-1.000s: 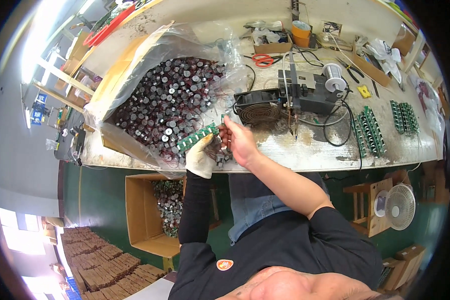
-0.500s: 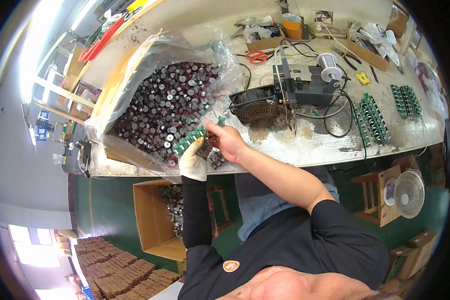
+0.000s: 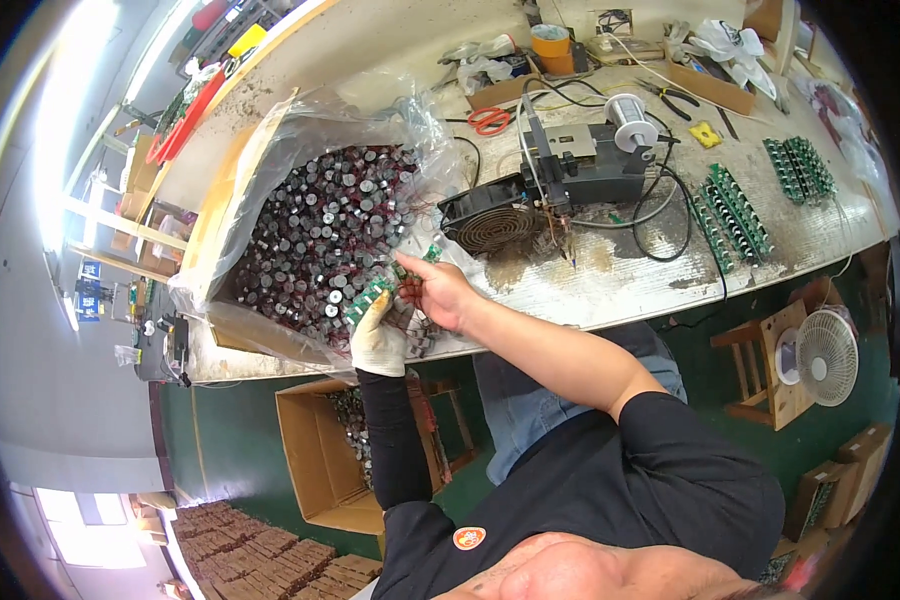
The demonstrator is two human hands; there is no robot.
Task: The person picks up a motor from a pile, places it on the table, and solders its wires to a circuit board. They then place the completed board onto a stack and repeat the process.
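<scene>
My left hand [image 3: 378,345], in a white glove, is closed around the lower end of a green circuit board strip [image 3: 370,300] dotted with small pale parts. Bare, my right hand [image 3: 444,294] closes at the strip's upper end, where a bit of green shows past the fingers. Some dark red wires hang below that hand; its fingertips are partly hidden. Just beyond both hands lies a heap of small round metal-capped parts [image 3: 320,215] with dark red wires, inside a clear plastic bag [image 3: 407,115] lining a box.
Right of the heap stand a black fan [image 3: 495,228] and a soldering machine [image 3: 600,165] with a wire spool [image 3: 631,122]. Farther right lie assembled board strips [image 3: 732,215], pliers [image 3: 670,98] and red-handled scissors [image 3: 489,121]. Below the bench edge sits an open cardboard box [image 3: 320,470].
The view has shifted slightly, so the bench appears moved and tilted. Both hands stay on the strip beside the heap, with the right fingers slightly repositioned.
</scene>
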